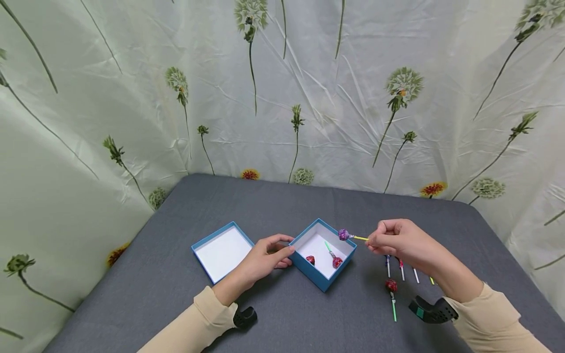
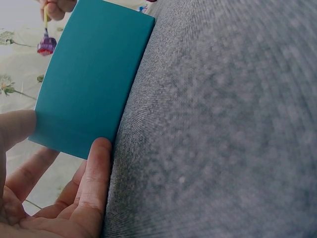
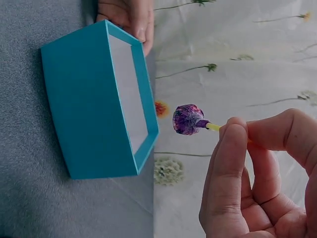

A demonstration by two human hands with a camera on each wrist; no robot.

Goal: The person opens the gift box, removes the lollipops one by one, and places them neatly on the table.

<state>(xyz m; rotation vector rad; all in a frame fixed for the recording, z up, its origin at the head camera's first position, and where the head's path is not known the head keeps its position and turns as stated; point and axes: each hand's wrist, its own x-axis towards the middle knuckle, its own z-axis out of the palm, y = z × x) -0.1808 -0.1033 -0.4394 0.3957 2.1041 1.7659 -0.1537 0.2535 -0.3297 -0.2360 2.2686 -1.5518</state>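
My right hand (image 1: 399, 240) pinches a purple-wrapped lollipop (image 3: 187, 119) by its yellow stick between thumb and fingertips. The candy end points left and overlaps the right rim of an open blue box (image 1: 323, 283) in the head view. My left hand (image 1: 267, 255) holds that box at its left corner, fingers and thumb on either side of it. Inside the white interior lie a red lollipop (image 1: 337, 262) with a green stick and another red lollipop (image 1: 311, 259), whose stick is hidden by the box wall.
Left of the box lies its blue-edged white lid (image 1: 223, 252), inside facing up. A red lollipop (image 1: 391, 285) with a green stick lies on the grey tabletop (image 1: 326, 323). Several more lollipops (image 1: 401, 268) lie partly hidden beneath my right forearm. Flower-printed cloth (image 1: 335, 98) hangs behind the table.
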